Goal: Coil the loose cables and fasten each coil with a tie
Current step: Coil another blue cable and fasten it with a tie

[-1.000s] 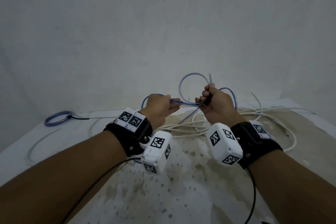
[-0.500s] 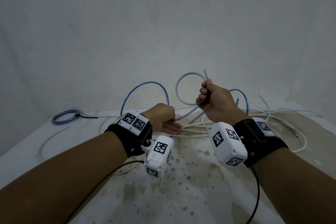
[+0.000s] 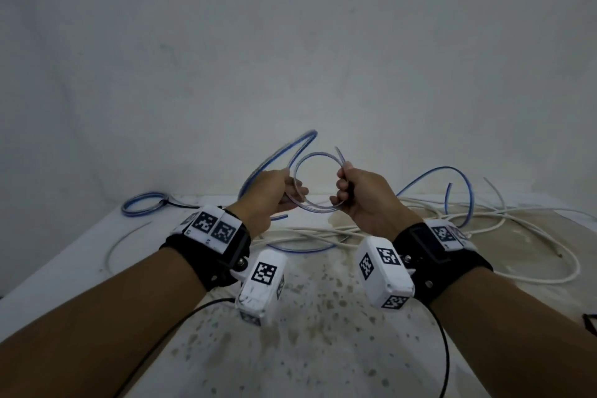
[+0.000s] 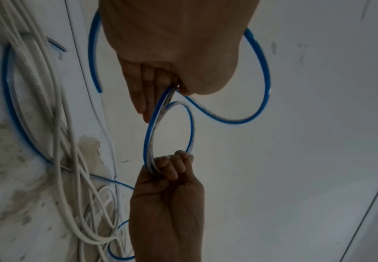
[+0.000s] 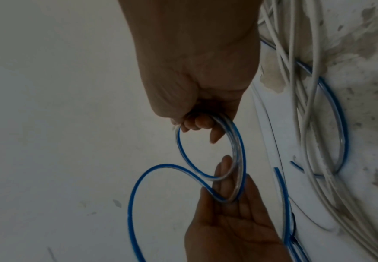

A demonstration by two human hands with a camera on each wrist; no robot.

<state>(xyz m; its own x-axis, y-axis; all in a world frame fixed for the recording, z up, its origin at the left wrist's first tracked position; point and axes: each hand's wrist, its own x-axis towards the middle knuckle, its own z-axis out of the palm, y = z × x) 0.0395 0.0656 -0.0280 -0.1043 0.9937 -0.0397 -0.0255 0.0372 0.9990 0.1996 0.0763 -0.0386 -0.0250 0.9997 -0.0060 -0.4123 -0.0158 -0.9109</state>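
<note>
Blue cable, half coiled.
Right hand clenches the loop; left hand pinches it, fingers straight. Risk: the springy loop may pop free if either grip slackens.

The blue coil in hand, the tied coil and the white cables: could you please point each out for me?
Blue coil (image 3: 318, 158): head view, top arc of the held loop.
Tied coil (image 3: 142, 204): head view, its near arc, far left on the table.
White cables (image 3: 533, 237): head view, strands on the right.
</note>
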